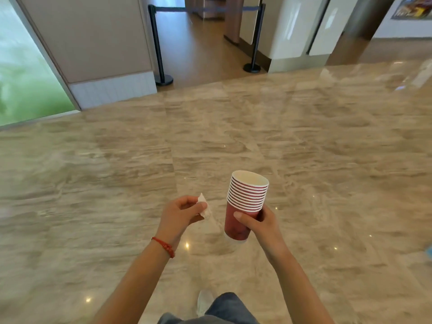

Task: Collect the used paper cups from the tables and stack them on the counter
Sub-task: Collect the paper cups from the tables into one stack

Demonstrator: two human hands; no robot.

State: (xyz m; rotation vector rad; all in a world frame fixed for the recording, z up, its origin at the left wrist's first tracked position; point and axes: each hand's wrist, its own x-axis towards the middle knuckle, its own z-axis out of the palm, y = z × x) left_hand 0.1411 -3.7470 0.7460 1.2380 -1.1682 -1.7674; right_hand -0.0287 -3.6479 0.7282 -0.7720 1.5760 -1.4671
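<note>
The right hand [261, 224] grips a nested stack of red paper cups [245, 202] around the lowest cup, holding it upright above the marble floor [327, 148]. The left hand [180, 213], with a red string bracelet [164, 246] at its wrist, pinches a crumpled white tissue [205, 206] just beside the stack, not touching it.

We are finding no text that we can read anywhere in this view. The stack of red paper cups [243, 206] is showing plain sides with white rims and no print we can make out. At the far right, a colourful poster [412, 7] is showing on the wall, but it is too blurred for us to read any words.
</note>
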